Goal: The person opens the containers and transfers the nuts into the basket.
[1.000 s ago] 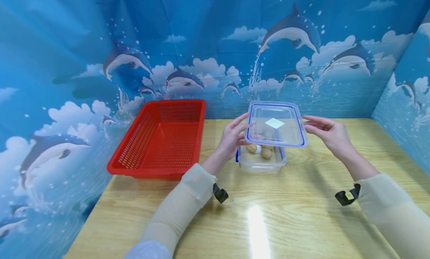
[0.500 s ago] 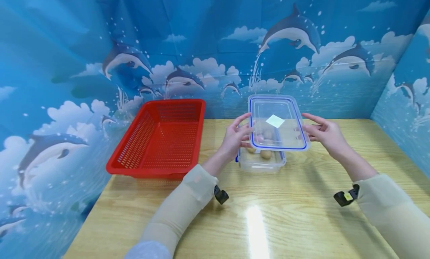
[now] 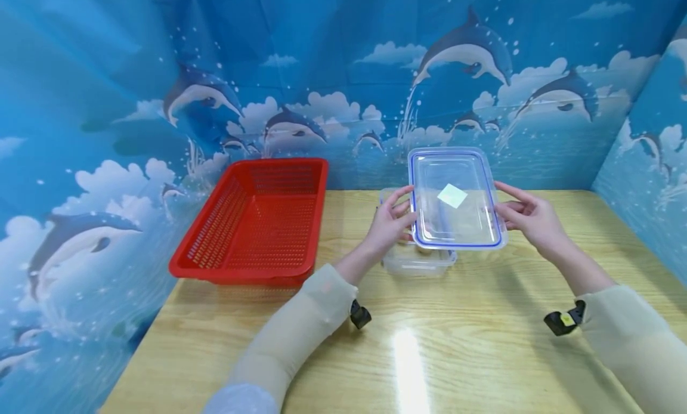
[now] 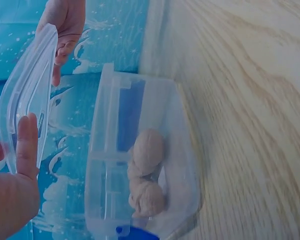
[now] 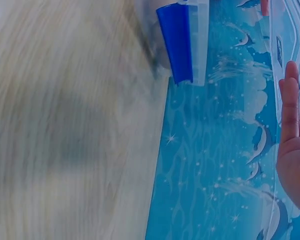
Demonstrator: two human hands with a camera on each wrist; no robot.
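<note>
A clear plastic lid (image 3: 456,229) with a blue seal and a pale square label is held up, tilted, over the table. My left hand (image 3: 389,224) pinches its left edge between thumb and fingers; my right hand (image 3: 531,218) pinches the right edge. Below and behind it stands a clear food container (image 3: 418,267), partly hidden by the lid and left hand. Several walnuts (image 4: 149,151) lie inside, seen best in the left wrist view. Blue clip flaps hang on the container, one flap (image 5: 176,44) showing in the right wrist view.
A red perforated plastic basket (image 3: 257,235) sits at the left of the wooden table (image 3: 456,348), with nothing visible in it. A blue dolphin-print curtain (image 3: 343,68) hangs behind the table and along the sides.
Both hands have carried the lid a little to the right and tilted it more upright. More of the walnuts is now covered in the head view. The container and basket stay put.
</note>
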